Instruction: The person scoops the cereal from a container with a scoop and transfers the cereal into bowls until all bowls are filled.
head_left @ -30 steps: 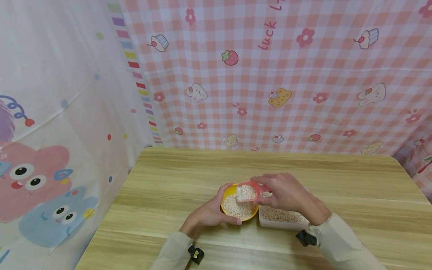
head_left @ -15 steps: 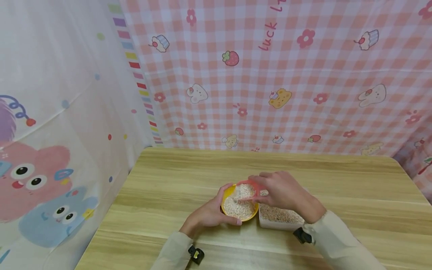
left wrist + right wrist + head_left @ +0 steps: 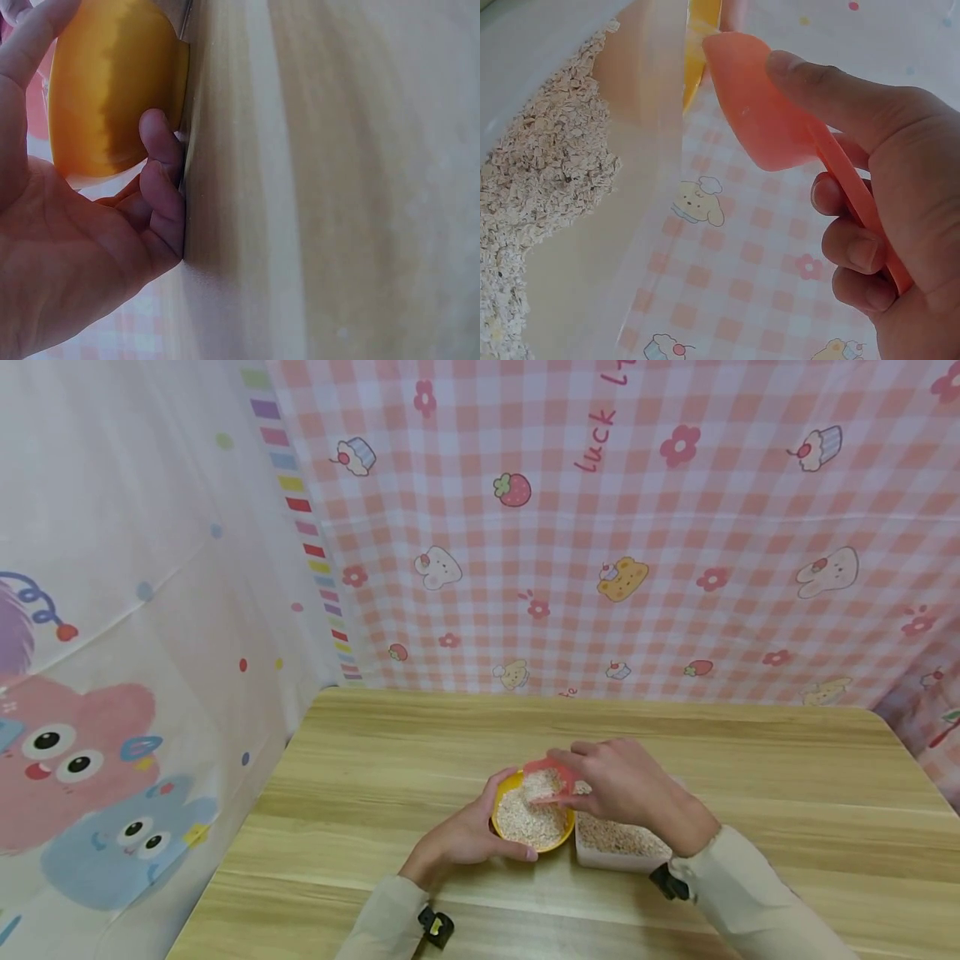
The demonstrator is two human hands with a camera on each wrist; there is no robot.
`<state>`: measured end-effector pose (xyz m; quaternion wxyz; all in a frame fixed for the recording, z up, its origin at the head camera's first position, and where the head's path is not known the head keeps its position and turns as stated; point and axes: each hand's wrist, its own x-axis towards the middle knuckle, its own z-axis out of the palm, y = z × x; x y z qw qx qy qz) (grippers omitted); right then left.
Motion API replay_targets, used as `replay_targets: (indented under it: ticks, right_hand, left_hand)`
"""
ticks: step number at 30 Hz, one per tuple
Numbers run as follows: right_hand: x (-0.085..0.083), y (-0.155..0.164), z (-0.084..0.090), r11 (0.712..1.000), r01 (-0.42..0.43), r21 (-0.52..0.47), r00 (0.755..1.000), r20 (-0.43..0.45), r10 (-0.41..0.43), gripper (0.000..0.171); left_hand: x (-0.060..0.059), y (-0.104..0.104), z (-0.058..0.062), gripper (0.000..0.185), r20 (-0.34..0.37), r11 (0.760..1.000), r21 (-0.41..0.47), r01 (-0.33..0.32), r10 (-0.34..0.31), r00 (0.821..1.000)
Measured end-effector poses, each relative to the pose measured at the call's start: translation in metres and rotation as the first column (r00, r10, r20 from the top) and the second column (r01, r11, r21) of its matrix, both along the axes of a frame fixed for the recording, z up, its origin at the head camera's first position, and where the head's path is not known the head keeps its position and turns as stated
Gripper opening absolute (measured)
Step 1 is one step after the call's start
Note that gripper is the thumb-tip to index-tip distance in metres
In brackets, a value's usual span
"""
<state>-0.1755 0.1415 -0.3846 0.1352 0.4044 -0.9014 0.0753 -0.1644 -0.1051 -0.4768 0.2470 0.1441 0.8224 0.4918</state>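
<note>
Scoop (image 3: 546, 768) below "Luck" backdrop lettering (image 3: 597, 437)

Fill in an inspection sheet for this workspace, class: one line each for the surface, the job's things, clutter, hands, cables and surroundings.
Surface: wooden table, pale grain, bare where visible.
Job's things: yellow bowl holding oats; pink scoop tipped over the bowl; clear container of oats right beside the bowl.
Clutter: nothing seen.
Hands: left hand grips the bowl's side, bowl standing on the table; right hand holds the scoop by its handle.
Cables: nothing seen; a small black device sits at each wrist.
Surroundings: pink checked cloth with cartoon prints behind the table; white cartoon curtain on the left.
</note>
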Motion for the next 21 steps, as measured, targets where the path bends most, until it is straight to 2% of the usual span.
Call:
replay_targets:
  ticks: [7,15,21]
  right_hand:
    - [-0.0014,-0.0021,-0.0008,1.0,-0.02,-0.002,0.995,-0.101,0.02,0.056]
    - [-0.0011,-0.0015,0.0,1.0,-0.021,0.01,0.992,-0.128,0.022,0.055]
    - [0.0001,0.0002,0.0014,0.998,-0.021,0.057,0.989,-0.148,0.029,0.054]
  left_hand:
    - [0.0,-0.0005,0.0005,0.115,-0.007,1.0,0.006,0.004,-0.004,1.0]
    - [0.0002,-0.0005,0.0007,0.116,-0.011,1.0,0.003,0.004,-0.004,1.0]
    - [-0.0001,-0.0007,0.0004,0.117,-0.012,1.0,0.005,0.006,-0.006,1.0]
